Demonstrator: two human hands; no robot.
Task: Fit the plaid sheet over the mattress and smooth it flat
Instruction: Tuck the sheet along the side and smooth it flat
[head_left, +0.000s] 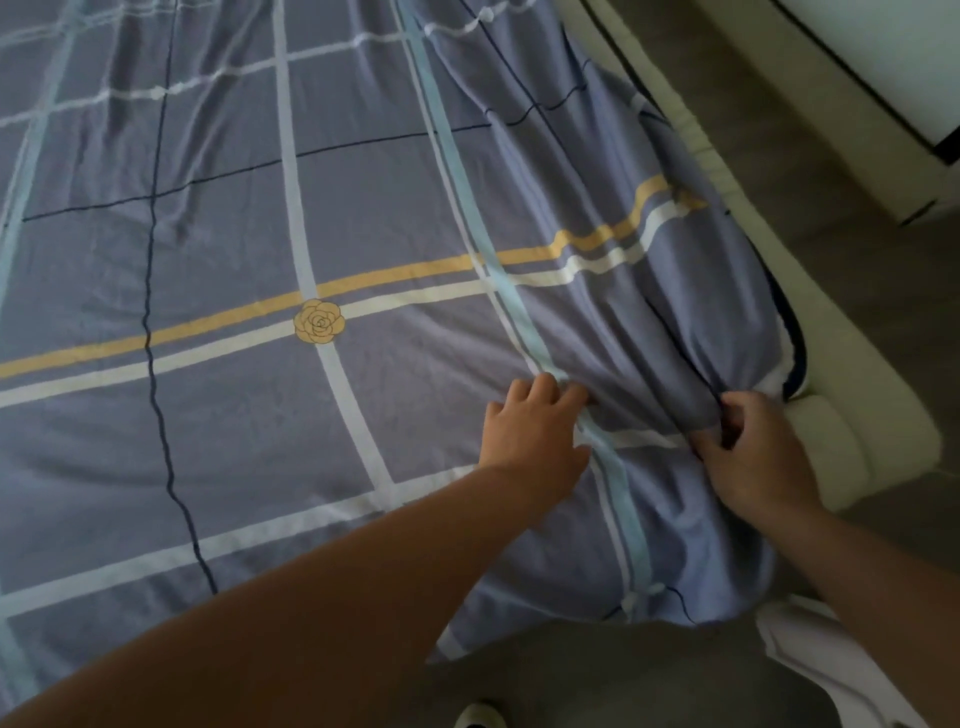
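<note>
- Here, the plaid sheet (249, 395) lies spread over the mattress (774, 382), but it is bunched in deep folds at the near right corner.
- The right hand (753, 447) grips this bunched edge. The left hand (535, 421) rests on the pale blue stripe; whether it pinches a fold I cannot tell.
- A hard pull may slip the edge off the corner, or drag new wrinkles across the flat middle.
</note>
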